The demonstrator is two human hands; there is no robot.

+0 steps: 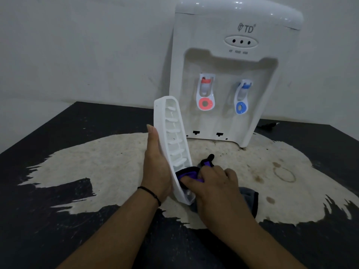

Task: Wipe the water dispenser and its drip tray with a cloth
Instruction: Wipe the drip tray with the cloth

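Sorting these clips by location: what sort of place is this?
Probably a plain room in a home or small office, though that is uncertain. A countertop water dispenser stands against a bare white wall on a dark table whose surface is worn through to pale patches.

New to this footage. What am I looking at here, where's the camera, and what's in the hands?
There is no robot: one camera worn on a person's head looks down at their two bare hands. The left hand holds a white drip tray tilted on end, taken off the machine. The right hand presses a dark purple cloth into the tray's lower end. Behind stands a white water dispenser with a red tap and a blue tap, on a black table whose surface is worn pale.
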